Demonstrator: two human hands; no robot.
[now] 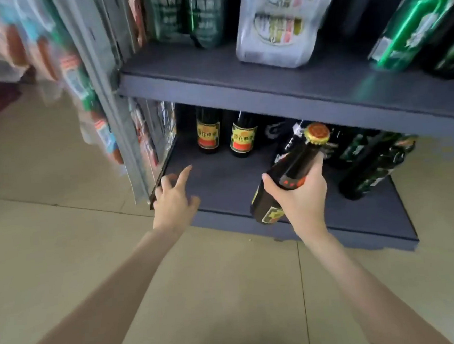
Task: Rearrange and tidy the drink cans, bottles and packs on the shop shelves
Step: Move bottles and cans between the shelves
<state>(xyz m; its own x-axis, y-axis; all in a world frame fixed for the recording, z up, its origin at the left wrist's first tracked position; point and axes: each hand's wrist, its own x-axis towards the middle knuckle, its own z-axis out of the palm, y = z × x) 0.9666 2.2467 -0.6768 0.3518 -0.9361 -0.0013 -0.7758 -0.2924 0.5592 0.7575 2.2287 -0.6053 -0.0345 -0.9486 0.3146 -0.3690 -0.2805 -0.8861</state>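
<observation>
- Above the front edge of the bottom shelf (221,183), right of its middle, your right hand (300,193) grips a dark brown bottle (295,164); fingers and thumb are curled round its shoulder and clamped on the glass.
- That bottle is tilted, its gold crown cap (318,134) pointing up and toward the shelf's rear, its base hanging out past the front edge over the floor (64,250). A red neck band and part of a yellow label show beside your fingers.
- Near the front left corner of the same shelf, your left hand (175,199) hovers with fingers spread apart and lightly bent, holding nothing; whether it touches the shelf board cannot be told.
- At the rear left of the bottom shelf, two matching brown bottles (209,135) (242,138) stand upright side by side, yellow and red labels facing you.
- Toward the right end of that shelf, a cluster of dark green bottles (368,167) stands, blurred, with a dark wrapped pack (279,132) behind your held bottle.
- On the upper shelf (268,88), from left to right: dark green packs (182,13), a white pack of cans (282,23), and a bright green pack (414,24) tilted near the right edge.
- Left of the shelving unit, hanging packets (80,82) show, too blurred to identify.
</observation>
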